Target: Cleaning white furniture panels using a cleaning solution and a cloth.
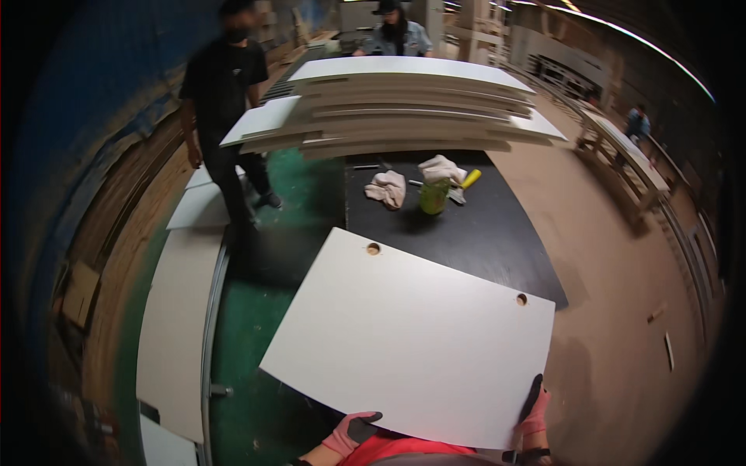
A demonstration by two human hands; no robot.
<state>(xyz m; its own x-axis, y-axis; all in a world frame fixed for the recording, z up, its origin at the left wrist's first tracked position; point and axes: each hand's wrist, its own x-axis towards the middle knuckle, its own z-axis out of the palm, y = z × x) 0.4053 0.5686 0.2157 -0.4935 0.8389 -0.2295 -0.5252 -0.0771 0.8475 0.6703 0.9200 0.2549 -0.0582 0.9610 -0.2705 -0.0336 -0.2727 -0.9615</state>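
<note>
A worker holds one white panel point(412, 342) by its near edge above a black worktable point(497, 233) in a woodworking shop. The left hand point(351, 433), in a pink and black glove, curls its fingers up over the panel's near edge toward the left corner; the right hand point(534, 410), gloved the same, clamps the near right corner with fingers on top. Both hands grip the panel. The board reaches away from the hands toward the worktable, its long axis running left to right across the body and tilted, the left far corner highest in the frame. Its far edge overlaps the worktable's near edge; its near part hangs over the green floor point(256, 311) and the tan floor to the right. Neither hand is plainly nearer the worktable.

The panel carries two round holes point(374, 248), one near each far corner. On the worktable beyond the panel lie two crumpled cloths point(388, 188), one green container point(434, 196) and one yellow-handled tool point(469, 179). At the worktable's far end sits one stack of white boards point(396, 109). Two people stand past it, one in black point(225, 93) at the left, one behind the stack point(398, 31).
</note>
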